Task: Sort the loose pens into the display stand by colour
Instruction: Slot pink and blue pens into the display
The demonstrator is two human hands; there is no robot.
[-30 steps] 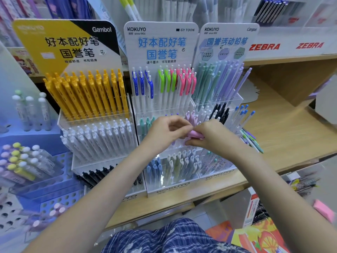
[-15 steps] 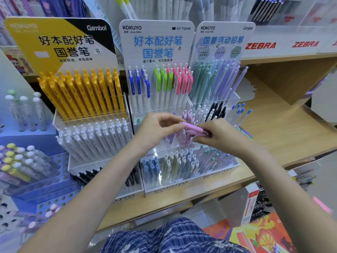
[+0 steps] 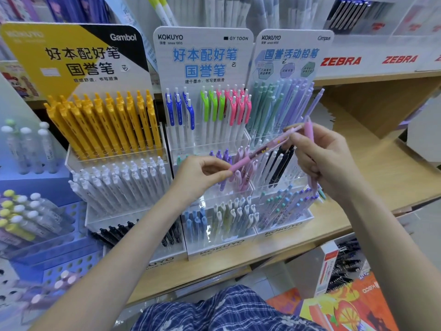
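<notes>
Now pink pen slanted, upper right to left hand.

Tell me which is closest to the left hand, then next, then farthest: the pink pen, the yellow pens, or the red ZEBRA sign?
1. Pink pen: pinched by the left hand.
2. Yellow pens: up and left of it.
3. ZEBRA sign: far upper right.

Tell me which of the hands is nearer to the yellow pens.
Left. The left hand is just right of and below the yellow pens; the right hand is far to their right.
</notes>
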